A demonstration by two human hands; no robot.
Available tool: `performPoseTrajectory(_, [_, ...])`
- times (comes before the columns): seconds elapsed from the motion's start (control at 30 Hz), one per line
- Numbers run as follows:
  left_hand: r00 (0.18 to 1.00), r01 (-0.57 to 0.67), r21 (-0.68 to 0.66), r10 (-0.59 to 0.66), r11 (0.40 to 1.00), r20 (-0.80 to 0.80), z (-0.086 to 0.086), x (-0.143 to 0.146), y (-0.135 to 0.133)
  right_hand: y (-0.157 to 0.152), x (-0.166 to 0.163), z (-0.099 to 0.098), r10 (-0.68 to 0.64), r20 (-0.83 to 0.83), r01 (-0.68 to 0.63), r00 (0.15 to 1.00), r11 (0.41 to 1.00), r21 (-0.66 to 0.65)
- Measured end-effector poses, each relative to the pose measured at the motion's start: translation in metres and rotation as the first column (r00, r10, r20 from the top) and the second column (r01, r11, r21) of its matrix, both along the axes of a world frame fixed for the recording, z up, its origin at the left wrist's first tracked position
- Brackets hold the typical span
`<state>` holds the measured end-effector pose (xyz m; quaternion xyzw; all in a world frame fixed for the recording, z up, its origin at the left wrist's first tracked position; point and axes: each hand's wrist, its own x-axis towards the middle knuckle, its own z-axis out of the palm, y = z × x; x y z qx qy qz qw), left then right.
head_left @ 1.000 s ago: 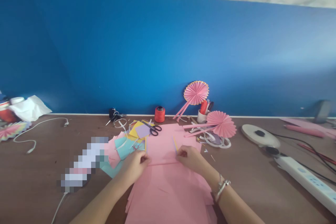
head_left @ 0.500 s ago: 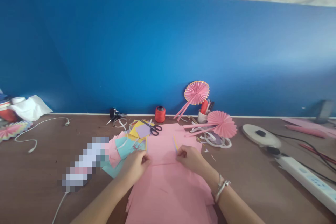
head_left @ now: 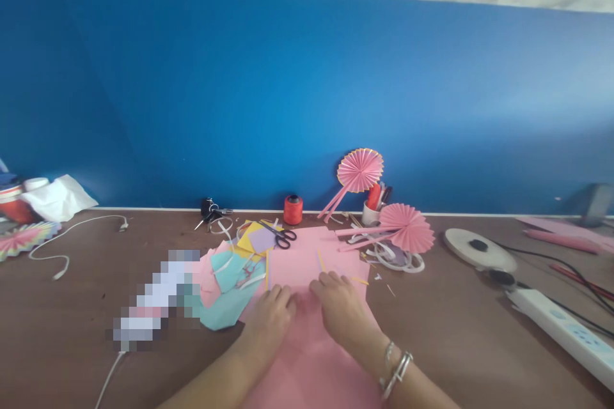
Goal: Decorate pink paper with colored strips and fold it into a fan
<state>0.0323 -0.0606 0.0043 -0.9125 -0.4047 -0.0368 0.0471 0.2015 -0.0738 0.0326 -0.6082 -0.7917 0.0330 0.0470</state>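
In the head view a pink sheet of paper (head_left: 290,267) with yellow and purple edging lies in front of me on larger pink paper (head_left: 311,374). My left hand (head_left: 273,313) is closed at the sheet's near left part, its curled fingers pressed against the paper. Close beside it, my right hand (head_left: 338,303) is closed on the near right part, with bracelets at the wrist. The fingertips of both hands are partly hidden. A narrow yellow strip (head_left: 359,280) shows just past the right hand.
Black scissors (head_left: 284,239) lie on coloured paper scraps (head_left: 233,271). Behind stands red thread (head_left: 293,211). Pink pleated paper fans (head_left: 406,228) and a pen cup (head_left: 370,213) are at back right. A power strip (head_left: 561,329) and a round white device (head_left: 480,249) lie right.
Both hands have moved closer together and slightly nearer to me, their fingers now curled over the paper. The large pink paper has shifted and bends under them.
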Motion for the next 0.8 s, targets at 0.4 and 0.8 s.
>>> performPoseTrajectory(0.4, [0.991,-0.100,0.252,0.118,0.963,-0.056,-0.025,0.007,-0.022,-0.029,-0.025,-0.041,-0.017,0.277,-0.049,0.961,0.972,0.231])
performPoseTrajectory(0.8, [0.958,-0.273,0.014,0.273,0.962,-0.093,0.007,0.000,-0.018,-0.005,-0.009,0.011,0.067,0.200,-0.059,0.978,0.997,-0.045])
